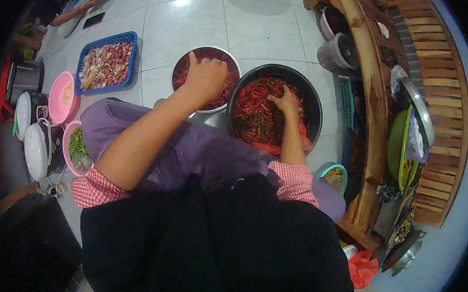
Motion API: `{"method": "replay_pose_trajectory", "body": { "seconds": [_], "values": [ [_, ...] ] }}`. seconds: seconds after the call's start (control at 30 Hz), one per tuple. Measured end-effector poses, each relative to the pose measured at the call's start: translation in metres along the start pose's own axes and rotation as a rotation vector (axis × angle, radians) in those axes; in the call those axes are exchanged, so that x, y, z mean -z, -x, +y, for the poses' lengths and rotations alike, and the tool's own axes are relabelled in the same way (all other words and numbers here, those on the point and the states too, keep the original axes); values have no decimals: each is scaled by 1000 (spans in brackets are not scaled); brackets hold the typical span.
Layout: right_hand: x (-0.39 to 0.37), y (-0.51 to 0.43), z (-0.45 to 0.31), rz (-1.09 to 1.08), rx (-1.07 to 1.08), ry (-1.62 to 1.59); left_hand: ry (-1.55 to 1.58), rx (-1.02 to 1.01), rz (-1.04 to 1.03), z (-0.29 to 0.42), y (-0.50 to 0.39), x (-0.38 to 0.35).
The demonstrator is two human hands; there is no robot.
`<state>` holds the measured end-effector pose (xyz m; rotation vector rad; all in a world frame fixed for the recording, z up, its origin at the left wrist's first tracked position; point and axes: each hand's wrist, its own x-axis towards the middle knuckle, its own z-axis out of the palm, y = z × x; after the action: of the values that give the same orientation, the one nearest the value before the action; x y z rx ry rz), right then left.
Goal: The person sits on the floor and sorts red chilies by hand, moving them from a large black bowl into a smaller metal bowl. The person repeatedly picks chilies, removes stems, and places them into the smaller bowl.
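Red chillies (pixel 256 103) fill much of a round black tub (pixel 317 110) in front of me. My right hand (pixel 288 103) reaches into that tub over the chillies, thumb and forefinger spread apart, with nothing visible between them. Left of the tub stands a silver-rimmed metal bowl (pixel 205 47) that also has red chillies (pixel 230 84) in it. Above this bowl is my left hand (pixel 208 77), one finger stretched out and the others bent downward. The back of the hand hides whatever its fingertips may hold. Red plastic (pixel 267 148) lies at the tub's near side.
A blue basket (pixel 133 61) of shallots, a pink bowl (pixel 75 108) and another pink bowl (pixel 65 149) with green chillies stand leftward. Another person's hand (pixel 89 4) is near a phone (pixel 93 20). A wooden frame (pixel 372 113) borders the right, beside a turquoise bowl (pixel 344 173).
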<state>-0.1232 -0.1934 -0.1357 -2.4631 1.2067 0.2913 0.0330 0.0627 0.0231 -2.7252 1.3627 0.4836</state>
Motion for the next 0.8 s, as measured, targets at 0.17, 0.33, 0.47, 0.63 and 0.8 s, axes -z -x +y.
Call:
{"method": "replay_pose_trajectory", "body": {
  "seconds": [0.17,0.33,0.47,0.63,0.8],
  "values": [
    [-34,-10,-14,29,-146,41,61,-45,-64,10,6,10],
    [-36,22,-21,161,306,77,91,-109,19,18,7,7],
    [-48,85,-18,368,561,114,52,-123,-8,23,2,3],
    [-45,152,2,205,611,13,31,-128,-109,30,2,-2],
    [-28,158,27,-234,470,-301,-6,-117,-191,32,4,-4]
  ]
}}
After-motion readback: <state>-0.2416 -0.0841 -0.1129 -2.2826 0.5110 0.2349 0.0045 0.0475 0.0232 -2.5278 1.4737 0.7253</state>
